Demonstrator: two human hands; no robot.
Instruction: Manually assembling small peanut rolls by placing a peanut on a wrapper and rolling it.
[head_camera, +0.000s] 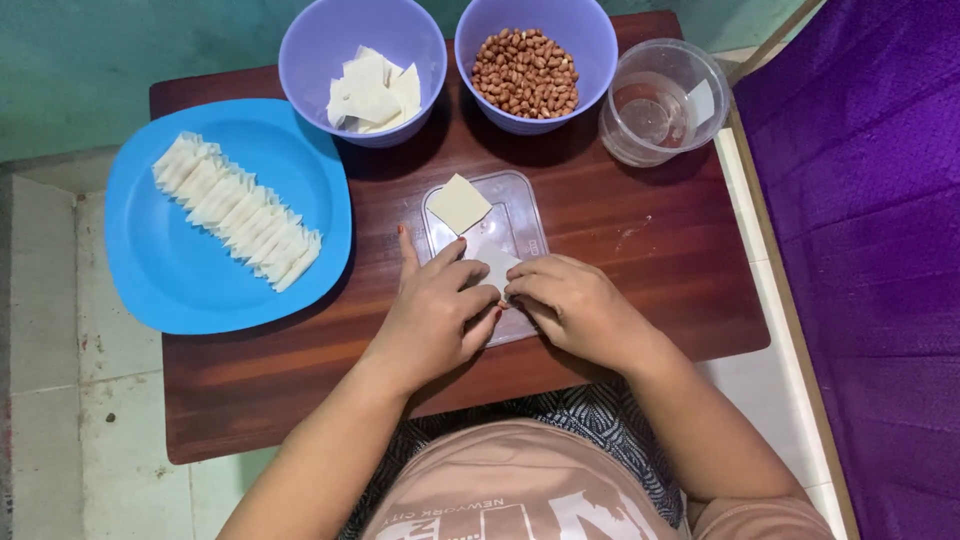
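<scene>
My left hand (437, 305) and my right hand (572, 305) meet over a clear plastic lid (520, 210) on the brown wooden table (640, 250). Between their fingertips both pinch a pale folded dough wrapper (493, 268). A second square wrapper (459, 203) lies flat at the lid's far left corner. Several folded wrappers (240, 212) stand in a row on the blue plate (180, 280) at the left.
At the back stand a purple bowl (320, 45) of loose wrappers, a purple bowl (590, 30) of peanuts (525, 72), and a clear tub (690, 70) with a little water. A purple cloth (870, 250) lies to the right. Tiled floor (50, 330) surrounds the low table.
</scene>
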